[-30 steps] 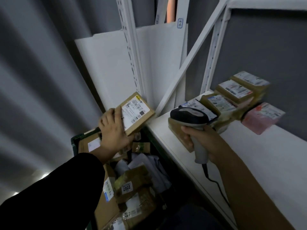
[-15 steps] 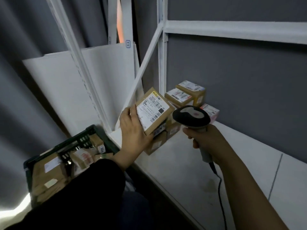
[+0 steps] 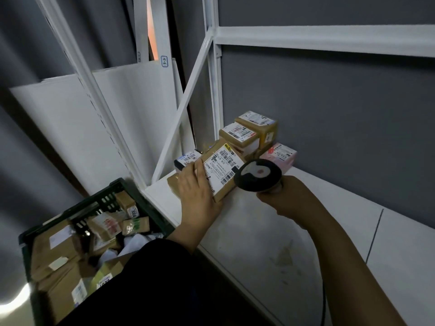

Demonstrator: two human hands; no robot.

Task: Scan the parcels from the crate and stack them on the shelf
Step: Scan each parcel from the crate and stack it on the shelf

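The left hand (image 3: 197, 191) grips a tilted brown parcel (image 3: 223, 170), white barcode label up, over the white shelf (image 3: 259, 231). Black scanner (image 3: 259, 176) at its 3 o'clock; stacked parcels (image 3: 244, 137) at 1; green crate (image 3: 106, 198) of parcels at 7.

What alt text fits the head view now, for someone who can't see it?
A left hand holds a brown parcel, label up, at the corner of a white shelf, while the right hand grips a handheld scanner close beside the label. More labelled parcels are stacked in the corner behind, and a green crate of parcels sits lower left.
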